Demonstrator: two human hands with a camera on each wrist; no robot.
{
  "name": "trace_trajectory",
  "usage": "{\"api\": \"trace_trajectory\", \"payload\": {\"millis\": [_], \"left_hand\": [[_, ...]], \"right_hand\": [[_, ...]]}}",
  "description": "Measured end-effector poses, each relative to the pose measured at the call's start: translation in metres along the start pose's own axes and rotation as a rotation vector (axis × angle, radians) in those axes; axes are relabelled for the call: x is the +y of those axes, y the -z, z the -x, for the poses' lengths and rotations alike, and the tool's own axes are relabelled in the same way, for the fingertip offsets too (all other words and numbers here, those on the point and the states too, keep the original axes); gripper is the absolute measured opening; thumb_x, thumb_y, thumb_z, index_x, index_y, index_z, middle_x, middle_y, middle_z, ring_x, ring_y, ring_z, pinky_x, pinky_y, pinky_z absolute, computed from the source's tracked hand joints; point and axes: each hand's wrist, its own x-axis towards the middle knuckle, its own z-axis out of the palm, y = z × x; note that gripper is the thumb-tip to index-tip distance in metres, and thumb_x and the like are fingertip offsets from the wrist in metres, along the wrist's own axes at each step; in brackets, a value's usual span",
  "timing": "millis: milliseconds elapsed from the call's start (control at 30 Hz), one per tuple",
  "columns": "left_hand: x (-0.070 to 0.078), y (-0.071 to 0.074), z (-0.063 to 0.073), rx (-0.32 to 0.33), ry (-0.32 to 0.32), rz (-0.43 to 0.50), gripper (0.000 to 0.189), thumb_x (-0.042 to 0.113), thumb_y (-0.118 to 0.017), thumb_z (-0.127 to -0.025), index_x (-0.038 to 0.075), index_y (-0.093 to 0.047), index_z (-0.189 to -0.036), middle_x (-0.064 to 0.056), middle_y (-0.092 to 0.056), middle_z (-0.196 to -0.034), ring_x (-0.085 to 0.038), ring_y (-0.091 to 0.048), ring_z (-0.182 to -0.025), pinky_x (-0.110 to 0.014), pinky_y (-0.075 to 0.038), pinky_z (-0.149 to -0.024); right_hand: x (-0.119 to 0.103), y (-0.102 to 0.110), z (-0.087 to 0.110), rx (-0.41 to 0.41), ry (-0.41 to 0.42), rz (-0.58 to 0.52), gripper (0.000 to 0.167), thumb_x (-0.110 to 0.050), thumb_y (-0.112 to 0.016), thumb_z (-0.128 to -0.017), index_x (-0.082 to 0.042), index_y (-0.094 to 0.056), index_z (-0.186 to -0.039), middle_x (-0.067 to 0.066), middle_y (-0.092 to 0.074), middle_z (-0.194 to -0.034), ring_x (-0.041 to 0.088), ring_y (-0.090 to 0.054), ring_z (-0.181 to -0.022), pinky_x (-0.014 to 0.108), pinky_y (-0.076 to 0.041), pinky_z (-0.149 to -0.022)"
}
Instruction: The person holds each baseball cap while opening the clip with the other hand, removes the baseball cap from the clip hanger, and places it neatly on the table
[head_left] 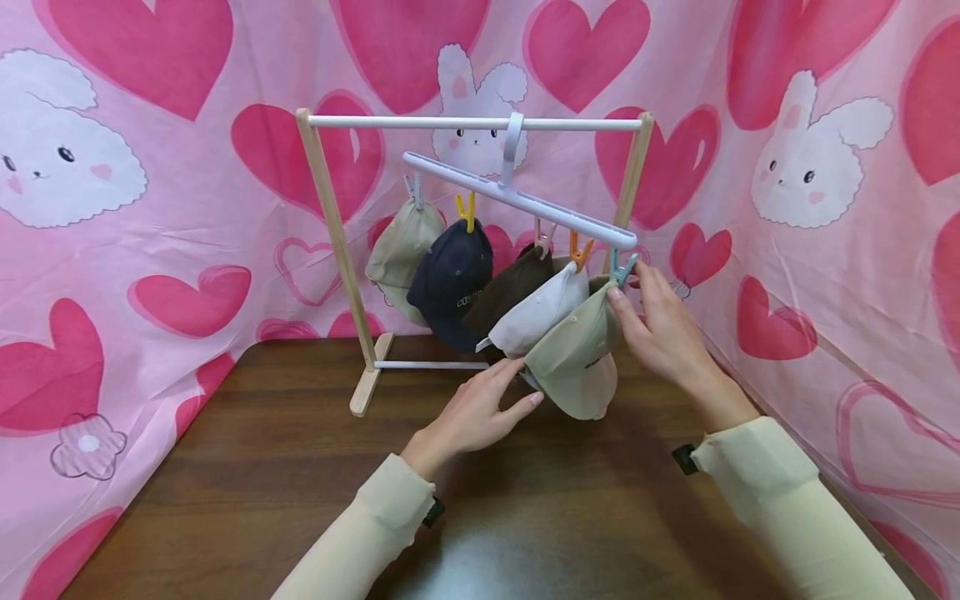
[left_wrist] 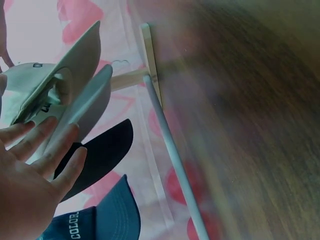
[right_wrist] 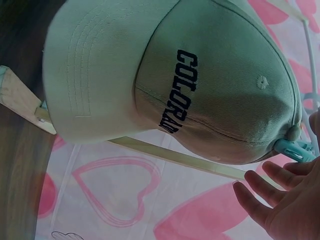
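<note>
A beige cap [head_left: 573,358] with dark lettering hangs by a teal clip [head_left: 622,265] at the low right end of a tilted white hanger [head_left: 517,200]. My right hand [head_left: 663,321] pinches that clip between thumb and index finger, its other fingers extended. Fingers straight and spread, my left hand [head_left: 480,408] reaches toward the caps' brims, near the beige and white caps. Further left along the hanger are a white cap [head_left: 542,312], a dark brown cap [head_left: 513,287], a navy cap [head_left: 453,271] and another beige cap [head_left: 405,250], each clipped up.
The hanger hooks over the white top bar [head_left: 382,122] of a small rack with wooden posts [head_left: 333,242]. A lower bar [head_left: 427,365] runs near the brown wooden table [head_left: 247,467]. A pink cloth [head_left: 180,300] with hearts and rabbits surrounds the table.
</note>
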Motion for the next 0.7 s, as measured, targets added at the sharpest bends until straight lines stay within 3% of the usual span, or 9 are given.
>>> {"api": "trace_trajectory", "payload": {"millis": [333, 700], "left_hand": [[0.0025, -0.0020, 0.0001, -0.022, 0.014, 0.013, 0.063, 0.052, -0.056, -0.103, 0.011, -0.050, -0.149, -0.004, -0.053, -0.151, -0.021, -0.055, -0.134, -0.043, -0.046, -0.110], [-0.0003, -0.0055, 0.0025, -0.027, 0.002, -0.005, 0.048, 0.044, -0.057, -0.104, 0.011, -0.062, -0.138, -0.004, -0.066, -0.134, -0.020, -0.065, -0.119, -0.041, -0.052, -0.101]], "right_hand": [[-0.0031, 0.0011, 0.0014, -0.016, -0.023, -0.010, 0.060, -0.038, -0.053, -0.106, -0.008, -0.035, -0.155, 0.020, -0.048, -0.142, 0.043, -0.048, -0.132, 0.069, -0.046, -0.098], [-0.0030, 0.0007, 0.0012, 0.054, -0.011, 0.004, 0.054, -0.036, -0.055, -0.105, -0.004, -0.045, -0.147, 0.020, -0.054, -0.132, 0.039, -0.055, -0.119, 0.064, -0.050, -0.095]]}}
